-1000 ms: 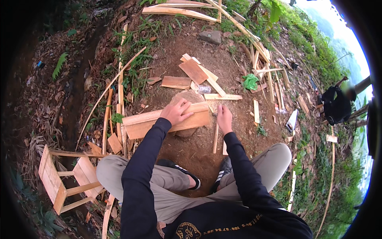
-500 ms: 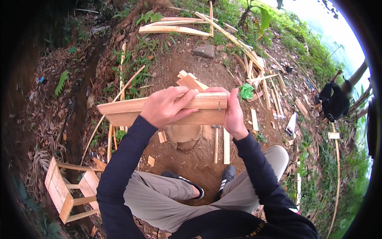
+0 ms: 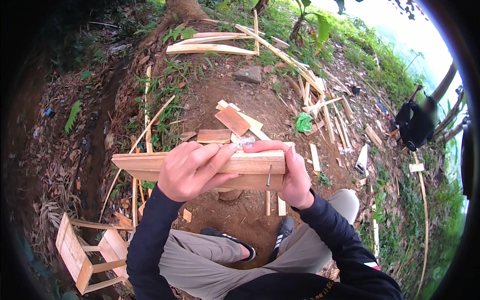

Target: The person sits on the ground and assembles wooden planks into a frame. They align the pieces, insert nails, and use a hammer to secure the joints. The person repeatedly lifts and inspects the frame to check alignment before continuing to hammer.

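My left hand [image 3: 186, 171] grips the middle of two long wooden boards [image 3: 252, 164] set together along their length, thumb and fingers pressed on both sides. At their right end my right hand [image 3: 296, 176] is closed round the boards' edge. A nail [image 3: 269, 176] stands near that end, its head pointing down and its shank showing against the wood. The boards are held level above the ground. Below them shows part of a cut stump [image 3: 229, 194], mostly hidden. A wooden handle [image 3: 268, 204] lies beside a light wood strip [image 3: 281, 207] near my feet.
Short offcuts [image 3: 214, 136] lie beyond the boards. A small wooden frame [image 3: 75, 245] stands at lower left. Long strips [image 3: 215, 48] and a stone [image 3: 248, 74] lie farther off. Rightward are a green plastic bag [image 3: 303, 122], a handsaw [image 3: 362, 160] and a person in black [image 3: 417, 125].
The boards have come lower in the view and tilted, so more of the nail shows. They now cover more of the stump and the hammer's head. Both hands keep their hold.
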Demonstrator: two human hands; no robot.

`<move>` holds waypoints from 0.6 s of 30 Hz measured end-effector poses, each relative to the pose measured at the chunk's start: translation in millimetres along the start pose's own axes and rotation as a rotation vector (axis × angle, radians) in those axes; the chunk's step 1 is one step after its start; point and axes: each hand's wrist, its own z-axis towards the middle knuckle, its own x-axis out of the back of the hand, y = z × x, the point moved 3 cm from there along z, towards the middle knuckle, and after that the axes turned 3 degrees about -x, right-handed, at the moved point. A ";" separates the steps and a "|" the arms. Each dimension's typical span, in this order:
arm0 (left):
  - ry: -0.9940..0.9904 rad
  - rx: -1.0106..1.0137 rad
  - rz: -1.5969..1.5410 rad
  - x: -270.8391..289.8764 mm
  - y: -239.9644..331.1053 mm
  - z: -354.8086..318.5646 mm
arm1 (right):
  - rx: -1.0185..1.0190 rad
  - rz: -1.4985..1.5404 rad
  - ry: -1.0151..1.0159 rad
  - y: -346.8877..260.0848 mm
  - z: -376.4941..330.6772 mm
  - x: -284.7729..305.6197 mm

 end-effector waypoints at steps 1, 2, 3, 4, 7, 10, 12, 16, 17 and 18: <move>-0.006 -0.011 0.005 1.3 0.2 1.3 | 0.006 -0.014 -0.001 -1.8 -0.6 0.7; -0.011 -0.023 0.013 2.6 0.1 2.9 | 0.014 -0.029 -0.005 -4.1 -0.5 1.7; -0.016 -0.030 0.005 3.4 0.0 4.4 | 0.021 -0.043 -0.009 -5.9 -0.5 2.5; -0.021 -0.037 -0.003 3.9 -0.1 5.7 | 0.033 -0.055 -0.011 -7.0 -0.6 3.3; -0.029 -0.051 -0.020 3.2 -0.7 7.5 | 0.045 -0.084 -0.009 -10.7 -1.3 4.2; -0.046 -0.052 -0.032 3.5 -1.0 7.3 | 0.016 -0.125 0.027 -16.4 -0.2 2.9; -0.054 -0.050 -0.035 3.7 -0.5 8.3 | 0.003 -0.180 0.071 -17.5 0.7 1.5; -0.055 -0.046 -0.034 3.2 1.8 10.7 | -0.028 -0.113 0.061 -18.6 0.3 4.8; -0.057 -0.044 -0.032 4.0 2.3 10.8 | -0.027 -0.079 0.036 -17.6 -0.8 6.4; -0.061 -0.042 -0.026 5.1 3.2 11.8 | -0.026 -0.045 0.012 -17.4 -1.3 7.4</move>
